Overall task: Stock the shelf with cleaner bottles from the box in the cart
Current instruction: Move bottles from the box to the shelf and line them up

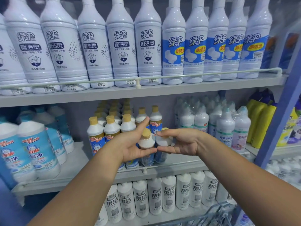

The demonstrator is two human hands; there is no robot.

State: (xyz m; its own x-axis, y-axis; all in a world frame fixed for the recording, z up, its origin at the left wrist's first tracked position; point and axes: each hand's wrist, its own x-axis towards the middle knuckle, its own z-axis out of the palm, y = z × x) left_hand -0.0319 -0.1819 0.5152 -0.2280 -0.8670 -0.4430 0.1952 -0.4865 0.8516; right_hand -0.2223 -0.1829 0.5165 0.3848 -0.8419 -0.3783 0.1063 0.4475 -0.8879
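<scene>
Two white cleaner bottles with gold caps stand at the front of the middle shelf. My left hand wraps around the left bottle, thumb in front and fingers stretched behind it. My right hand grips the right bottle, which is mostly hidden by the fingers. The two bottles touch side by side, and my thumbs nearly meet. Behind and left of them stand several more gold-capped bottles of the same kind. The box and most of the cart are out of view.
The top shelf holds tall white bottles behind a rail. Blue-labelled bottles stand at left, shrink-wrapped bottles at right, yellow bottles farther right. White bottles fill the lower shelf. A wire cart rim shows bottom right.
</scene>
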